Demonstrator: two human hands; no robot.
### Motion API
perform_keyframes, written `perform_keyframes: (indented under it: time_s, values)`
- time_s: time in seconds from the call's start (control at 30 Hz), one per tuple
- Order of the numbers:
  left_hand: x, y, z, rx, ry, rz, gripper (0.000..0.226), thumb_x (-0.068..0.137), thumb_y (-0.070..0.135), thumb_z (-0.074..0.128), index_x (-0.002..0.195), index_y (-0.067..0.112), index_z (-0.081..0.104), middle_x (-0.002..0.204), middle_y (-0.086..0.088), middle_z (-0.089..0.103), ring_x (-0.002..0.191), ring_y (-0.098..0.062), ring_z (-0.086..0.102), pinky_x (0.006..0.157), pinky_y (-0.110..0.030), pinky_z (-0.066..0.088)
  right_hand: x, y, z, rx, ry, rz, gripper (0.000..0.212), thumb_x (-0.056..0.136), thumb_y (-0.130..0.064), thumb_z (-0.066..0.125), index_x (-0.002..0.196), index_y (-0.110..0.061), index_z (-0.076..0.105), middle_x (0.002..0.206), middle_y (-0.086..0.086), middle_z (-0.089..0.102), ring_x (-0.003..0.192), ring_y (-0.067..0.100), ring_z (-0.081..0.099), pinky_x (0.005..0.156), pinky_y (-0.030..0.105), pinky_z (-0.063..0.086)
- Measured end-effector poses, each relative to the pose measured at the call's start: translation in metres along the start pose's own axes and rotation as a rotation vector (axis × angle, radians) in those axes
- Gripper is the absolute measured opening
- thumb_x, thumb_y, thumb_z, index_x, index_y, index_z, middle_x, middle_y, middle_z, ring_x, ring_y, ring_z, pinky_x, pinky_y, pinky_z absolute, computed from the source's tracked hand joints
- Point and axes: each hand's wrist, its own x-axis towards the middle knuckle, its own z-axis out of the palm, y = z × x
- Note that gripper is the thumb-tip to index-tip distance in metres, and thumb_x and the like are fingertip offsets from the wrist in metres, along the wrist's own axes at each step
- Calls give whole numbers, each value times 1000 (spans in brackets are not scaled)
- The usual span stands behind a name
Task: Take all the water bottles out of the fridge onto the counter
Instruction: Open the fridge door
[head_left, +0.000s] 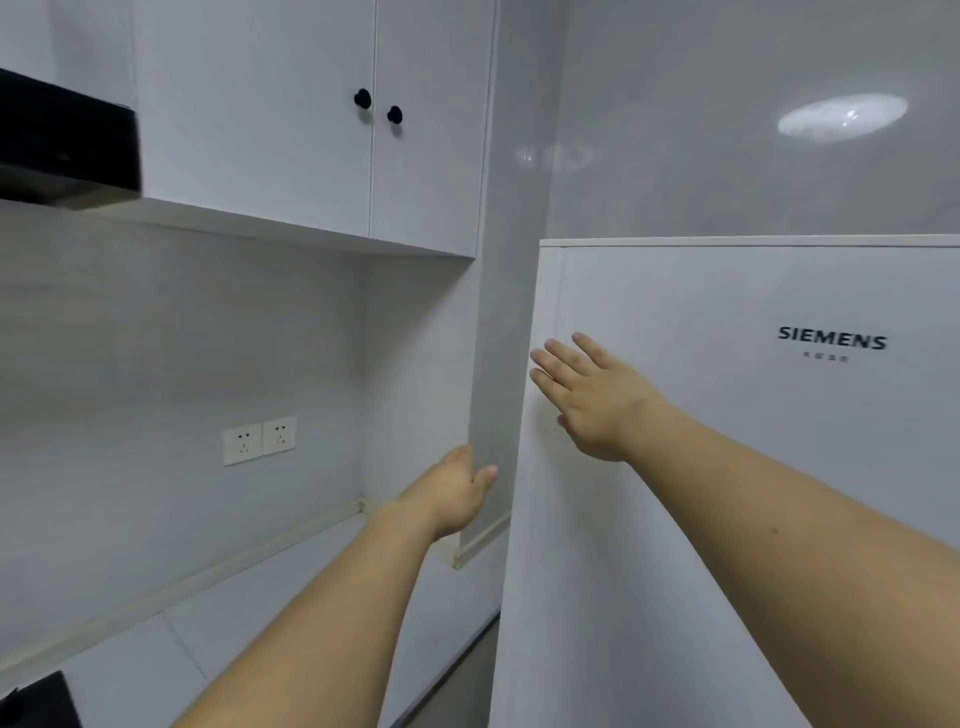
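Observation:
The white Siemens fridge (727, 467) fills the right side, and its door is closed. My right hand (592, 395) lies flat with straight fingers near the door's left edge. My left hand (457, 493) reaches to the grey wall panel (498, 338) just left of the fridge, its fingers hidden behind the panel's edge and its thumb in front. The pale counter (249, 613) runs along the lower left. No water bottles are in view.
White wall cupboards with black knobs (363, 98) hang above the counter. A black range hood (67, 140) sits at the upper left. Two wall sockets (260, 439) are on the backsplash. A dark object (36, 701) shows at the bottom left corner.

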Motion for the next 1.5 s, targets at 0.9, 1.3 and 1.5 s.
perform_keyframes:
  time_s: [0.9,1.3,1.5]
  values:
    - [105,-31,72,-667,-8,-71,32,105,24,46,104,12,75,103,-7,76,105,-28,68,102,-39,51,93,5,66,-92,567,-121,20,81,-18,57,72,-4,67,76,11,60,101,37,56,111,57,31]
    - [97,-38,77,-827,0,-87,33,104,26,50,126,8,66,114,-1,74,107,-12,69,102,-27,50,88,-2,63,-78,594,-95,26,86,-17,49,82,0,69,83,14,61,107,38,54,113,56,29]
    - [76,-39,71,-875,11,-90,29,104,24,50,121,11,69,110,1,75,103,-10,70,96,-24,52,79,-10,51,-69,619,-97,31,88,-18,41,82,-2,67,86,13,61,111,37,51,114,55,27]
